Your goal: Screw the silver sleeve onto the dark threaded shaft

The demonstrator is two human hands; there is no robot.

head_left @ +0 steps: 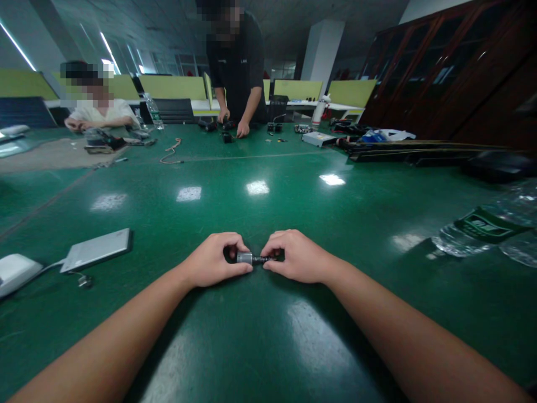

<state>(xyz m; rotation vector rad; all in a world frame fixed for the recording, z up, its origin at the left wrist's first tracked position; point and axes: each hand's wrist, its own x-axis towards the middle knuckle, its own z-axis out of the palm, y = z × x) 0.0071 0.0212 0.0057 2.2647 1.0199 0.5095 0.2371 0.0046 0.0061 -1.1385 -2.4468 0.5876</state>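
Observation:
A small silver metal cylinder (244, 257) lies between the fingers and thumb of my left hand (216, 260), which is closed on it. From its right end extends a thin dark shaft with spiral ridges (263, 259). My right hand (296, 257) pinches the far end of this shaft between thumb and fingers, which partly hide it. Both hands are low over the green table (260, 218), near its middle, with the part held level between them.
At the left, a silver flat box (98, 249) is cabled to a white device (17, 271). Plastic bottles (478, 229) lie at the right. Long dark strips (390, 151) and a grey box (319, 139) are farther back. Two people are across the table, handling small parts.

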